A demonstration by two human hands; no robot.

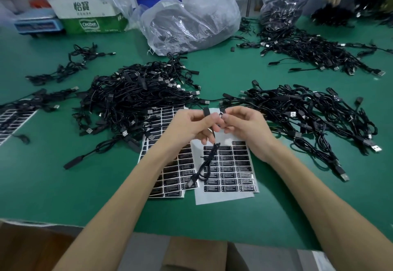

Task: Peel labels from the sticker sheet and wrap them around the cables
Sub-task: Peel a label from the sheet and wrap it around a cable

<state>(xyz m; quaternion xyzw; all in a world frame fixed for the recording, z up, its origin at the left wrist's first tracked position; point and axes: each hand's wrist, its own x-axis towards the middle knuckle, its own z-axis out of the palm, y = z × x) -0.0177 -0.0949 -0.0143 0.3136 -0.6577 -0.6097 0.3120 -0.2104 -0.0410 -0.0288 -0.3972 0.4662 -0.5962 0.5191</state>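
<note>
My left hand (pixel 192 126) grips a black cable (pixel 207 160) near its small black block, and the rest of the cable hangs down over the sticker sheets. My right hand (pixel 244 126) pinches a small black label (pixel 221 114) at its fingertips, right beside the cable's block. Two sticker sheets with rows of black labels lie under my hands: one on the right (pixel 230 170) with its upper rows bare, one on the left (pixel 170 177).
Big heaps of black USB cables lie left (pixel 131 96) and right (pixel 308 117) of my hands, with another heap at the far right (pixel 302 49). Clear plastic bags (pixel 191 22) and a green carton (pixel 93 17) stand at the back. A third sticker sheet (pixel 12 122) lies at the left edge.
</note>
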